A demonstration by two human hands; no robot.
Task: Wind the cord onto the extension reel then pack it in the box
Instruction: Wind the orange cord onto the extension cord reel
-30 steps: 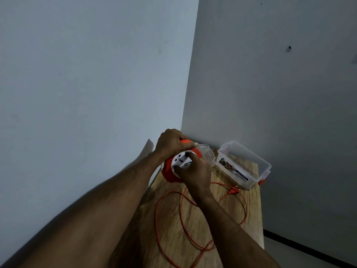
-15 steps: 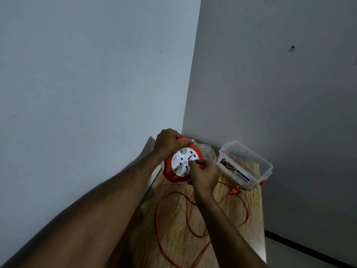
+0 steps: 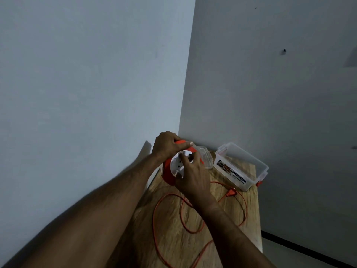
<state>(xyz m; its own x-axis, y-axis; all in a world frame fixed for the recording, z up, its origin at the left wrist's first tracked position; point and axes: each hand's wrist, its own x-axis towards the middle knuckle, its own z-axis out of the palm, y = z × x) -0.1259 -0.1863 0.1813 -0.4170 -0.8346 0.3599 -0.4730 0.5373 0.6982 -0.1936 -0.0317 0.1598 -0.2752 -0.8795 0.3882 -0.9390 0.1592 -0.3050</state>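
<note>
An orange extension reel (image 3: 167, 174) with a white socket face (image 3: 176, 163) stands on edge at the far left of the wooden table (image 3: 228, 213). My left hand (image 3: 166, 146) grips its orange top handle. My right hand (image 3: 193, 175) is pressed on the white face, fingers curled on it. The thin orange cord (image 3: 156, 225) lies in loose loops across the table, and its orange plug (image 3: 231, 193) rests near the box. The clear plastic box (image 3: 260, 167) stands open at the far right, with a printed label on its side.
The box's clear lid (image 3: 206, 157) lies behind the reel, beside the box. Two grey walls meet in a corner just behind the table. The table's right edge drops to the floor, where a dark strip (image 3: 309, 248) runs along the wall.
My right hand has circled on the white face, from its middle to the lower right and back over it. The cord loops have shifted and drawn in. My left hand stays on the handle.
</note>
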